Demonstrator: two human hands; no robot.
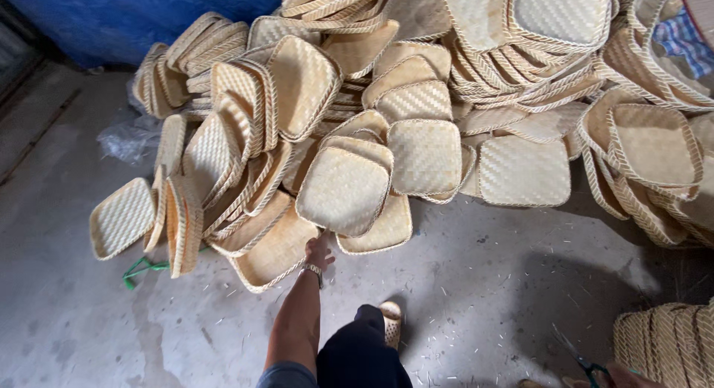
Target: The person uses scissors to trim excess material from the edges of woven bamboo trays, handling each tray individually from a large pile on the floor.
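Your left hand pinches the rim of a pale square woven bamboo tray on the heap; your right hand grips green-handled scissors.

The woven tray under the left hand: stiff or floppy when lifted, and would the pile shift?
The woven tray probably lifts stiffly: its bound rim holds shape. It looks light, thin strips. The left hand touches its lower edge; neighbouring trays lean loosely, so they may slide.
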